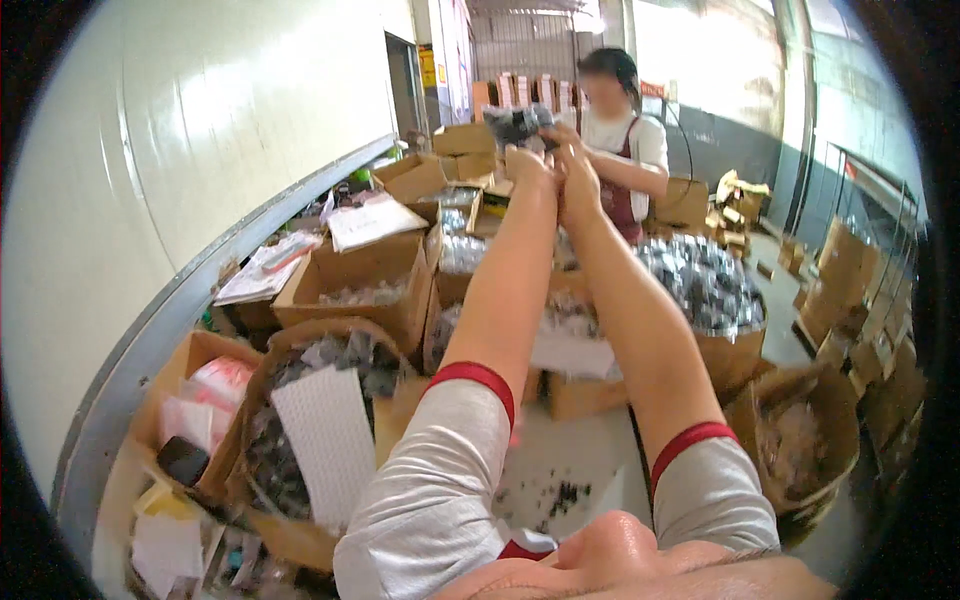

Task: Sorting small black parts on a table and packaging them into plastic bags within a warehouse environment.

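Observation:
Both of my arms reach far forward, raised above the boxes. My left hand point(527, 164) is closed at the lower edge of a clear plastic bag point(516, 124) with dark contents. Beside it, my right hand point(573, 158) has its fingers up against the bag's right side, closed on it. The bag is small in view, so what it contains cannot be made out. A co-worker point(620, 135) in a white shirt and dark red apron stands just beyond, one forearm stretched toward the bag; that person's hand is partly hidden behind mine.
Below my arms lies a white tabletop point(590, 460) with scattered small black pieces. A carton point(360, 285), an open box of dark bags point(270, 430) and a box of pink bags point(165, 415) stand left. A heap of silvery bags point(700, 280) and another carton point(810, 440) are right.

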